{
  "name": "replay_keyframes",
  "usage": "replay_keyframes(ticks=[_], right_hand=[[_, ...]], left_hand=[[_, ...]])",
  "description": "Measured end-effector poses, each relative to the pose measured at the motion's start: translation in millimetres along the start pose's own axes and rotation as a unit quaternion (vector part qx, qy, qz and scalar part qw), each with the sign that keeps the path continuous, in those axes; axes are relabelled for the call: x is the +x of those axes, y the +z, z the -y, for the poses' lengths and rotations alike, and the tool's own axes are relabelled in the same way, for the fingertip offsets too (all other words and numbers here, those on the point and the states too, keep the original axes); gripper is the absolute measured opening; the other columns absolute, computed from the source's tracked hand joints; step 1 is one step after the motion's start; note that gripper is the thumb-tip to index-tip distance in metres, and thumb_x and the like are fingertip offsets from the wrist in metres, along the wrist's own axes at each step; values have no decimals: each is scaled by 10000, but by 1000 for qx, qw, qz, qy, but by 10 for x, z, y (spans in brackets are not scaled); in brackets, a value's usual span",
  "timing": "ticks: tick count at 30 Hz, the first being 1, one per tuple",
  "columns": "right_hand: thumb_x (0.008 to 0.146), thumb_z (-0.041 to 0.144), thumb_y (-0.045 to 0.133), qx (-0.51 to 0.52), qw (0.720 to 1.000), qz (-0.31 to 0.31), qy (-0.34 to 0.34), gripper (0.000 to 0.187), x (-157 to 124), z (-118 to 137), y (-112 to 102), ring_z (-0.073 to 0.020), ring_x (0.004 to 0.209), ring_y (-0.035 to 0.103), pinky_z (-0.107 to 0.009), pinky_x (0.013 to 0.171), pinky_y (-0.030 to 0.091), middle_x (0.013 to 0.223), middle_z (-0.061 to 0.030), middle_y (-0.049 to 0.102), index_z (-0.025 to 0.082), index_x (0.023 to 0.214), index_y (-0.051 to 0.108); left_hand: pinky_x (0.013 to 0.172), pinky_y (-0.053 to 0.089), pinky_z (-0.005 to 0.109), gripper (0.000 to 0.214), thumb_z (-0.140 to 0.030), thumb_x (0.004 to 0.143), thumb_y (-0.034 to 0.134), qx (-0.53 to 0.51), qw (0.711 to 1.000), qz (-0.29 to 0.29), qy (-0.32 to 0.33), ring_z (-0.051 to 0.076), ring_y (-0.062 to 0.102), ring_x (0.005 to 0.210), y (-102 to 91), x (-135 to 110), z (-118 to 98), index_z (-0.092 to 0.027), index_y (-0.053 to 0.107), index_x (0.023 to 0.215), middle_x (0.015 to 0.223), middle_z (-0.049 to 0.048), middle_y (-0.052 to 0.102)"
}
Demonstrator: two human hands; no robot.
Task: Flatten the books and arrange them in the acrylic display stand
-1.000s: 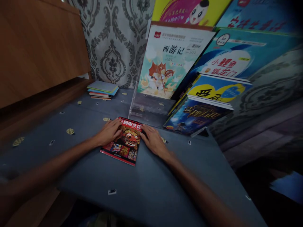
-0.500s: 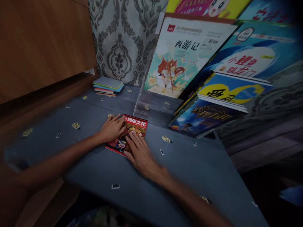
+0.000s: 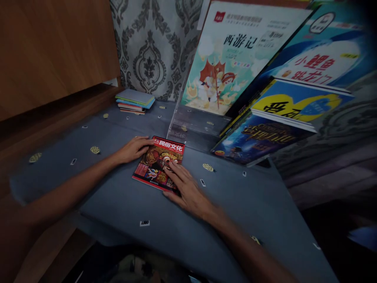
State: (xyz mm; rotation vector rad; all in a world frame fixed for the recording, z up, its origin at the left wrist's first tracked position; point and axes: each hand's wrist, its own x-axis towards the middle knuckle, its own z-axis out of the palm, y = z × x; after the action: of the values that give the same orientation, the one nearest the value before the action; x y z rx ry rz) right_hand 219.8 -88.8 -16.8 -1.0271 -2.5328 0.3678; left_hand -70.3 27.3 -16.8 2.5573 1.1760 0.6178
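A red-edged book [image 3: 156, 161] with white title characters and a dark pictorial cover lies closed on the grey-blue tablecloth [image 3: 118, 212]. My left hand [image 3: 136, 148] is at its upper left edge, fingers stretched out, the fingertips touching the corner. Across the book's lower right part rests my right hand [image 3: 188, 186], flat with fingers extended and the thumb along the bottom edge. Neither hand grips anything.
Behind the book stands a clear display rack [image 3: 194, 133] with a white-and-green book [image 3: 235, 59]. To its right are a blue-and-yellow book [image 3: 300, 104] and a dark blue book [image 3: 259, 141]. A small stack of books [image 3: 134, 98] sits at the back left, near a wooden cabinet [image 3: 59, 55].
My left hand has slid left off the cover to its edge. My right hand has shifted slightly right and down, so more of the cover shows. The view has tilted a little downward.
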Motion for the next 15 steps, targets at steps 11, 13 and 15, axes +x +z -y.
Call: replay_keyframes(ticks=[11,13,15], right_hand=[[945,503,600,-19,999,-23,14,575,-77,-29,-42,-314,1451,417,-603,1142,393,1560,-167,445,224,1444,531],[942,500,608,-16,999,-23,14,578,-75,-32,-44,-317,1451,416,-610,1140,392,1555,-168,452,226,1444,531],[937,499,617,-8,1000,-28,13,583,-76,-46,-36,-312,1450,418,-605,1140,395,1554,-161,456,236,1449,525]], left_hand=[[1148,394,484,413,-249,988,413,-1,1000,10,9,237,510,1357,-45,-5,2,-228,594,1360,1421,37,618],[1147,393,489,413,-257,987,415,1,1000,12,8,239,506,1359,-52,-3,-3,-235,594,1358,1426,30,614],[1148,391,493,416,-263,986,411,3,1000,15,9,242,501,1362,-58,-1,-3,-229,591,1360,1430,34,611]])
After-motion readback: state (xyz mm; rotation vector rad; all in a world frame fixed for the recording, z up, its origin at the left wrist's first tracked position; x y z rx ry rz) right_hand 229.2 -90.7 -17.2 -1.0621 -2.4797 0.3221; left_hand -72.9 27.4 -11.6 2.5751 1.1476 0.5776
